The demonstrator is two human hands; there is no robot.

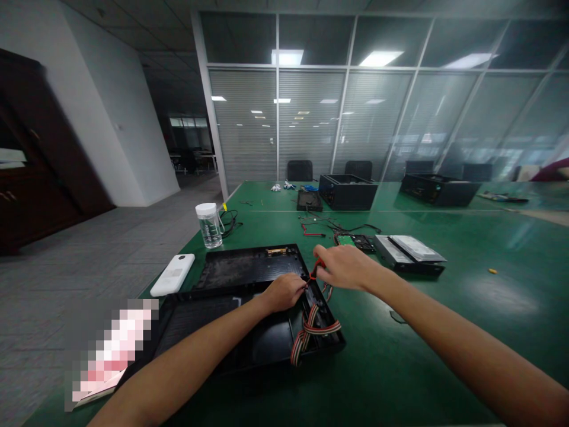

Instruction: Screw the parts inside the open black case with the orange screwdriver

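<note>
A black, shallow two-part casing lies opened out on the table in front of me. My right hand is closed round a slim red-and-black thing above the casing's right edge; its kind is too small to make out. My left hand reaches over the casing, its fingertips pinched together by the lower end of that red-and-black thing. What they grip is hidden. A striped ribbon of wires curls over the near right corner of the casing, below my hands.
Left of the casing are a white power bank and a clear lidded bottle. Silver-topped drives and a green circuit board lie right of centre. Two black computer cases stand at the back of the green table, beyond loose cables.
</note>
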